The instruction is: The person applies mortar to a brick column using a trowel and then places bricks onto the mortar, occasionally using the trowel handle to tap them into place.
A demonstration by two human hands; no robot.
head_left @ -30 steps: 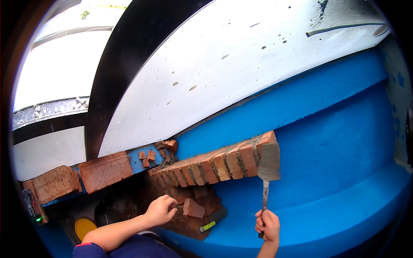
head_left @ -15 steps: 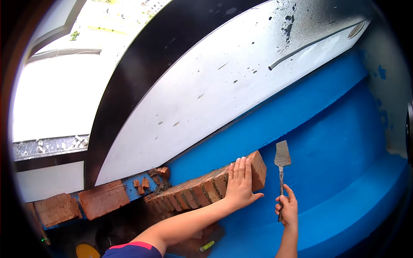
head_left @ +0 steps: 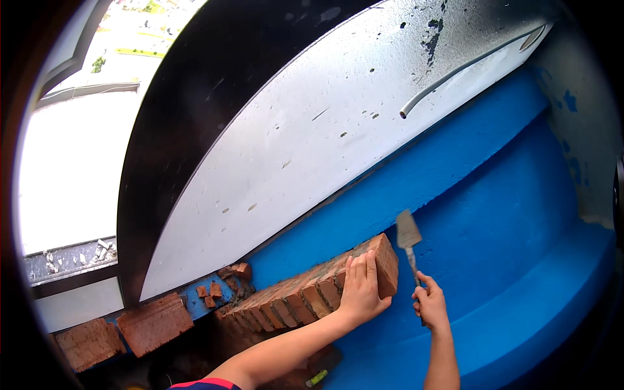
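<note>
A row of reddish bricks set on edge with grey mortar between them (head_left: 286, 303) runs along the blue ledge. My left hand (head_left: 361, 294) rests on the row near its right end, fingers stretched flat over the edge and thumb out to the side. Just beyond these fingers is the end brick (head_left: 385, 263), its broad face showing. To the right, my right hand (head_left: 430, 301) is closed around the handle of a small trowel (head_left: 408, 229). The trowel's blade points up and away, beside the end brick, with greyish residue on it.
Two loose bricks (head_left: 155, 322) lie at the left, near broken brick pieces (head_left: 209, 296) and mortar. A blue wall (head_left: 507, 208) curves round the right side. Behind stands a white panel (head_left: 279, 156) with a grey tube (head_left: 448, 75). A yellow-green object (head_left: 316, 378) lies below.
The trowel has tilted left, its blade now closer to the end brick. My left hand stays on the row, its fingers slightly lower on the edge. The whole view has shifted a little.
</note>
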